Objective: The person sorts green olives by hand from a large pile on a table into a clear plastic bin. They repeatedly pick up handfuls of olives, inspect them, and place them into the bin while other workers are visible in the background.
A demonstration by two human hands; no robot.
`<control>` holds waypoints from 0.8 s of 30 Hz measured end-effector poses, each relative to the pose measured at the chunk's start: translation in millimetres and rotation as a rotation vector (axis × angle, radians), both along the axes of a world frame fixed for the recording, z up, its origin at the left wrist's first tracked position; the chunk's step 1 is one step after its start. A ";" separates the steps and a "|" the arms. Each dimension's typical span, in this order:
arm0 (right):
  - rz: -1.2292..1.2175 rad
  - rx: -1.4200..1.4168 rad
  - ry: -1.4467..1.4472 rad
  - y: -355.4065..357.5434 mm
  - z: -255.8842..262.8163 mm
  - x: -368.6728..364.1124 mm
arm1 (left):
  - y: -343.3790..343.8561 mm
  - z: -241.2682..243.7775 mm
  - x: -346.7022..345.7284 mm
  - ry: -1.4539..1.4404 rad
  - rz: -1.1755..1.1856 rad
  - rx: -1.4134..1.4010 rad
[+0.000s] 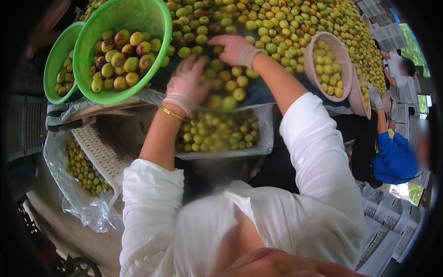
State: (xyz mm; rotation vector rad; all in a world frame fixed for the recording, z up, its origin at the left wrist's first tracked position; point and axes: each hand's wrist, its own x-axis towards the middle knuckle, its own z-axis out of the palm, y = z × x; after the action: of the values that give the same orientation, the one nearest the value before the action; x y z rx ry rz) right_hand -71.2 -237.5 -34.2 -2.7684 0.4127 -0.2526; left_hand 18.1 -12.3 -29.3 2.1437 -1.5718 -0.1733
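Observation:
Both my hands wear thin pinkish gloves and are over a sorting table heaped with fresh green-yellow jujubes [283, 24]. My left hand [187, 83], fingers spread, is at the near edge beside a loose group of jujubes [235, 81]. My right hand [235, 50] reaches in from the right across the pile, its index finger and thumb apart around a brownish jujube [218, 50]. Some fruit between the hands and at the table edge is blurred. Directly below that edge, a plastic-lined crate [268, 138] holds many jujubes.
Left of my hands, a green mesh basket [166, 34] holds larger, reddish-patched jujubes, beside another green basket [50, 62]. Pink baskets [309, 59] of jujubes stand right. A lined crate [57, 166] is at lower left. Co-workers [394, 155] sit at right near stacked crates [391, 221].

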 end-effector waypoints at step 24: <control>-0.483 0.066 0.246 -112.3 37.6 11.7 | -0.1 4.0 -3.0 0.021 -0.057 -0.021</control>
State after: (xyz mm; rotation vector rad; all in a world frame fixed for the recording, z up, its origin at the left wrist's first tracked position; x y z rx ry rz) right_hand -59.5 -349.8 3.4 -2.6020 1.1315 -0.0057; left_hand 15.1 -12.4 -25.3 2.0763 -1.6169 -0.1963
